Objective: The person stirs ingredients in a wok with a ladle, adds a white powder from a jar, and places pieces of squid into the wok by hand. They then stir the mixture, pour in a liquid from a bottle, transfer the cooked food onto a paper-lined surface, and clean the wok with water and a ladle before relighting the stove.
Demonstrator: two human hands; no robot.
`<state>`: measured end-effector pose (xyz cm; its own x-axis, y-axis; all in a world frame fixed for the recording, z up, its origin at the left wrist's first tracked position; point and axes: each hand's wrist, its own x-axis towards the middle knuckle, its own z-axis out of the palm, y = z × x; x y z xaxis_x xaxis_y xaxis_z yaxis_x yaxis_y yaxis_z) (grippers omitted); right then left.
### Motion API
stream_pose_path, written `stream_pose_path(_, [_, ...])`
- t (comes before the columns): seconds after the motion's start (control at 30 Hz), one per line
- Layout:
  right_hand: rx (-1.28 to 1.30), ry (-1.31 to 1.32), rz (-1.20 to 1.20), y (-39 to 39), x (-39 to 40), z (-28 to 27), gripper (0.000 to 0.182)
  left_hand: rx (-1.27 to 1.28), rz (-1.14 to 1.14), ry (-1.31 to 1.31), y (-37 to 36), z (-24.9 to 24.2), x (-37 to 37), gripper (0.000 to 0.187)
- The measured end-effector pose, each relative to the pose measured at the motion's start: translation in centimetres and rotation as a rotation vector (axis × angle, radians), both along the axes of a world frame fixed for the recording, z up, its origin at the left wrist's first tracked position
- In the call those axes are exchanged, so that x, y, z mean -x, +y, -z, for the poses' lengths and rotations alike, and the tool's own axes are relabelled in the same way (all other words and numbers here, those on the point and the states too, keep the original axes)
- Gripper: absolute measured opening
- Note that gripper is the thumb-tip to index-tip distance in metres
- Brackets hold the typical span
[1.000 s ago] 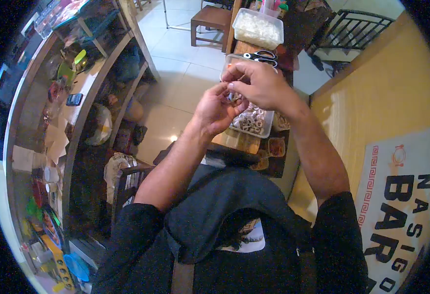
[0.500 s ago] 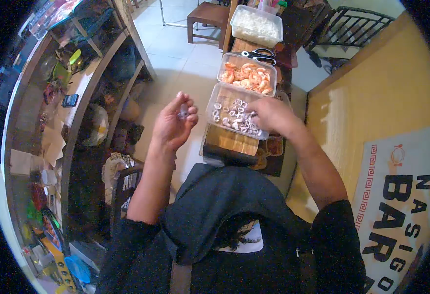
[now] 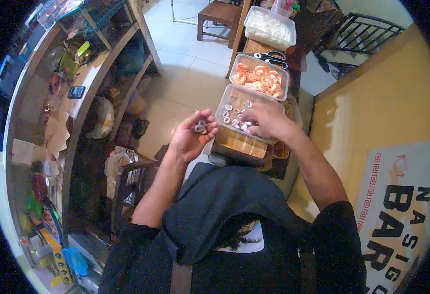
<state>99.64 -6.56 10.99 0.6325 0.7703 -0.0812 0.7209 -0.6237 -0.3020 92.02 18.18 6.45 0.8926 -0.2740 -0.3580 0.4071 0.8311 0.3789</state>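
My left hand [image 3: 191, 138] is cupped palm up to the left of the plastic tubs, with a few squid rings [image 3: 200, 127] lying in it. The fingers curl loosely around them. My right hand [image 3: 268, 120] reaches over the right side of a clear plastic tub [image 3: 221, 110] of cut squid. Its fingers are bent together among the white and purplish rings [image 3: 238, 117], pinching at them, and the fingertips are partly hidden. Right behind this tub stands another clear tub [image 3: 232, 73] with orange cooked shrimp [image 3: 260, 80].
Scissors [image 3: 273, 59] with dark handles lie beyond the shrimp, before a tub of white rice [image 3: 269, 28]. A wooden block [image 3: 239, 148] shows under the squid tub. A crowded shelf [image 3: 85, 68] with a phone [image 3: 76, 92] runs along the left. A yellow wall with a banner [image 3: 396, 206] stands right.
My left hand has opened more and tilted palm up, so the squid rings in it show clearly. My right hand stays at the squid tub, where fewer rings are visible. The view has shifted slightly.
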Motion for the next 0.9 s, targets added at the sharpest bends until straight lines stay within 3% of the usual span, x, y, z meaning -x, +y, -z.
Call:
stream_pose_path(0.23, [-0.092, 0.032, 0.112, -0.3, 0.1, 0.1, 0.025, -0.014, 0.04, -0.003, -0.2, -0.8, 0.9, 0.027])
stream_pose_path(0.33, [-0.443, 0.377, 0.285, -1.4, -0.4, -0.7, 0.02, -0.089, 0.024, -0.038, -0.1, -2.5, 1.1, 0.025])
stream_pose_path(0.37, [-0.443, 0.372, 0.287, -1.8, -0.7, -1.2, 0.02, -0.144, 0.019, -0.064, -0.1, -3.4, 1.0, 0.024])
stream_pose_path(0.47, [-0.495, 0.88, 0.456, -2.4, -1.2, -3.8, 0.023, -0.164, 0.04, -0.122, -1.2, -5.9, -0.3, 0.022])
stream_pose_path(0.57, [-0.624, 0.998, 0.445, -2.5, -0.8, -5.6, 0.025, -0.174, 0.074, -0.203, -2.5, -6.4, -2.6, 0.025])
stream_pose_path(0.67, [-0.758, 1.049, 0.418, -2.4, -0.2, -6.9, 0.023, -0.203, 0.121, -0.232, -4.2, -6.5, -3.6, 0.027])
stream_pose_path(0.9, [-0.692, 0.882, 0.462, -2.1, -0.2, -7.7, 0.02, -0.263, 0.191, -0.274, -7.5, -7.0, -3.8, 0.023])
